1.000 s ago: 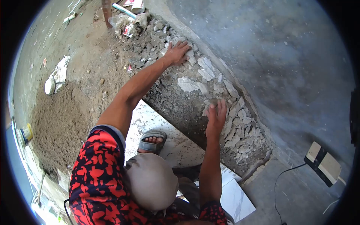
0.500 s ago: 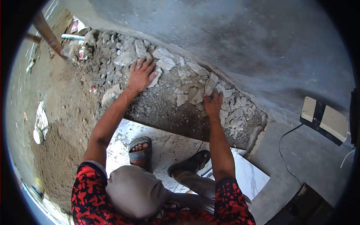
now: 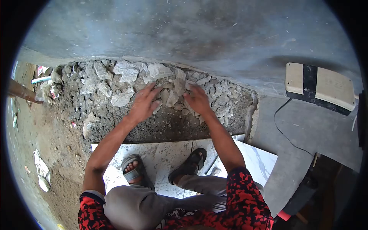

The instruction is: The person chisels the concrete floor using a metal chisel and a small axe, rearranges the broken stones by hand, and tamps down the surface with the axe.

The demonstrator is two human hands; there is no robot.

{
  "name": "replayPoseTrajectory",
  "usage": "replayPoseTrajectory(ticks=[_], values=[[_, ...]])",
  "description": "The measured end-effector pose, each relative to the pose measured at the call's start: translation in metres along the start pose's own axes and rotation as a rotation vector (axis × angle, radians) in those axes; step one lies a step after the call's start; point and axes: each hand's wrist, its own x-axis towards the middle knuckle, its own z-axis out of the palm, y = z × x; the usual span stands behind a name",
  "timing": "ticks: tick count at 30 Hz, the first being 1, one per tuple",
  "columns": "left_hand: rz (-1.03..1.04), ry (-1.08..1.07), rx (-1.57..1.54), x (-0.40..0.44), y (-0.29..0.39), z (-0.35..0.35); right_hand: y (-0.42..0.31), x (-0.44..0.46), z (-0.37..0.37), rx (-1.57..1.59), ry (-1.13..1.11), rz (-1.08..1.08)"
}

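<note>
The left hand, fingers half spread, and right hand, loosely curled, are at the rubble; whether either grips anything, I cannot tell. Broken chunks lie between them. Beyond rises a grey wall; behind the wrists, white tiles.

Jagged chunks (pale) on soil

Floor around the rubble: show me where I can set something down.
Bare: the grey floor below the beige box, right of the cable, and the veined white tile beside the right sleeve. Crowded: the rubble along the wall, where the left hand and right hand are.
</note>
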Motion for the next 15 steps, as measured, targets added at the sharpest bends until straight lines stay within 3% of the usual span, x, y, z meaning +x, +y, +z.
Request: replayPoseTrajectory(ticks=[1, 4, 5, 8, 12, 15], values=[[0.025, -0.041, -0.007, 0.011, 0.003, 0.009, 0.012, -0.01, -0.015, 0.046, 0.014, 0.038], [0.035, -0.116, 0.026, 0.033, 0.008, 0.033, 0.103, -0.037, -0.034, -0.342, 0.275, 0.445], [0.032, -0.143, 0.064, 0.035, 0.008, 0.041, 0.113, -0.038, -0.063, -0.119, 0.151, 0.544], [-0.106, -0.271, 0.071, 0.036, 0.005, 0.068, 0.179, -0.044, -0.034, 0.128, 0.077, 0.719], [-0.037, -0.26, 0.212, 0.031, 0.011, 0.076, 0.133, -0.041, -0.016, 0.082, 0.136, 0.824], [-0.073, -0.126, -0.031, 0.034, 0.003, 0.074, 0.089, -0.061, -0.01, 0.016, 0.257, 0.619]])
